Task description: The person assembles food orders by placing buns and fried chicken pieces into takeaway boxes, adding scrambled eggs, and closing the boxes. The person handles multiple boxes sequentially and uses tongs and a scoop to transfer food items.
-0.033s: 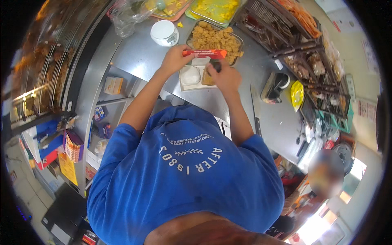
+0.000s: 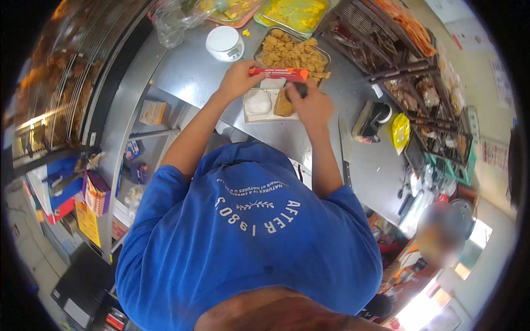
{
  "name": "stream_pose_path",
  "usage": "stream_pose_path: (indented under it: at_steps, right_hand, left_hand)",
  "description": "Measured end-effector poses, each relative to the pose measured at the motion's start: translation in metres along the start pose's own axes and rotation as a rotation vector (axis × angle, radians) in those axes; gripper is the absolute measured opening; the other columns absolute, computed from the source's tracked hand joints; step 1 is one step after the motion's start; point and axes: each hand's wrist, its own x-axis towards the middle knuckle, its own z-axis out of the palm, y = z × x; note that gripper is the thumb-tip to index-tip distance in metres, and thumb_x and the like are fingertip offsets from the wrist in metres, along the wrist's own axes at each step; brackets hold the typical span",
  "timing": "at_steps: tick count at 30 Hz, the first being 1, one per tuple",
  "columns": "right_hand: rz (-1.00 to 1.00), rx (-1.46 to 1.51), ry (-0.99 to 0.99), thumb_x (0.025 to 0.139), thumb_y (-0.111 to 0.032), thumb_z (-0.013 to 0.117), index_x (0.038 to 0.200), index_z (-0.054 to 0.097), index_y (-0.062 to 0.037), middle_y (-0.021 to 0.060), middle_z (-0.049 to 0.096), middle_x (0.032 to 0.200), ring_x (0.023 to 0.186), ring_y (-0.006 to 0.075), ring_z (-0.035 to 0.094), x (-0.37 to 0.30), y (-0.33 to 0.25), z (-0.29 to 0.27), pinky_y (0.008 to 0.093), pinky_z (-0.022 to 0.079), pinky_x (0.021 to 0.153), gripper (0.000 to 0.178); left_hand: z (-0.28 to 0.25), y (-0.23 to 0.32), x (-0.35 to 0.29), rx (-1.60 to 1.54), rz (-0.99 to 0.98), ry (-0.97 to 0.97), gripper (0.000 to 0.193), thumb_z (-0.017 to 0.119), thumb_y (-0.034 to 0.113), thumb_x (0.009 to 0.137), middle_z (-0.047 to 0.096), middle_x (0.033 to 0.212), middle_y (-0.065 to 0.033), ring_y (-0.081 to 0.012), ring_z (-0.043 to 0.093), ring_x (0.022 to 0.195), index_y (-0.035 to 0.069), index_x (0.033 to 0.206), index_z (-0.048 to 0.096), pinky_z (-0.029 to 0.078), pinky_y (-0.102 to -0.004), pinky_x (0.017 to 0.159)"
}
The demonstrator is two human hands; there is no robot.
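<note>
My left hand grips the left end of a long flat red packet, held level above the steel counter. My right hand pinches the packet's right end, and something small and dark shows under its fingers. Right below the packet lies a white compartment box with a mound of white rice and a brown fried piece. Just beyond it stands a metal tray of golden fried pieces.
A white kitchen scale and a clear plastic bag sit at the far left of the counter. A yellow-filled tray and wire racks of fried food line the back and right. A dark cup, a yellow packet and a knife lie right of me. Another person stands at lower right.
</note>
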Motion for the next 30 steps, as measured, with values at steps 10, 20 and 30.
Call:
stream_pose_path:
  at_steps: [10, 20, 30]
  right_hand:
    - [-0.007, -0.272, -0.238, 0.083, -0.051, 0.054, 0.108, 0.059, -0.0097, 0.0160, 0.069, 0.081, 0.075, 0.0328, 0.068, 0.007, 0.006, 0.076, 0.0444, 0.053, 0.067, 0.049]
    - [0.077, -0.007, 0.085, 0.083, -0.057, 0.053, 0.098, 0.064, -0.0109, 0.0169, 0.068, 0.080, 0.073, 0.0353, 0.067, -0.002, -0.024, -0.025, 0.0449, 0.052, 0.064, 0.050]
    - [-0.012, -0.240, -0.215, 0.084, -0.052, 0.055, 0.107, 0.058, -0.0135, 0.0157, 0.069, 0.083, 0.073, 0.0321, 0.068, 0.004, 0.001, 0.077, 0.0434, 0.053, 0.065, 0.045]
  left_hand:
    - [0.007, -0.006, -0.001, -0.029, -0.002, -0.014, 0.037, 0.070, 0.038, 0.079, 0.066, 0.078, -0.0172, -0.0307, 0.065, 0.074, 0.004, 0.094, 0.068, 0.049, -0.0392, 0.069]
    - [0.002, -0.012, 0.009, 0.021, -0.018, -0.013, 0.035, 0.070, 0.033, 0.081, 0.067, 0.080, -0.0144, -0.0245, 0.063, 0.073, 0.003, 0.096, 0.066, 0.049, -0.0351, 0.070]
    - [0.004, -0.018, 0.013, 0.032, 0.103, 0.043, 0.035, 0.070, 0.032, 0.081, 0.068, 0.082, -0.0133, -0.0217, 0.065, 0.076, 0.003, 0.099, 0.065, 0.050, -0.0330, 0.072]
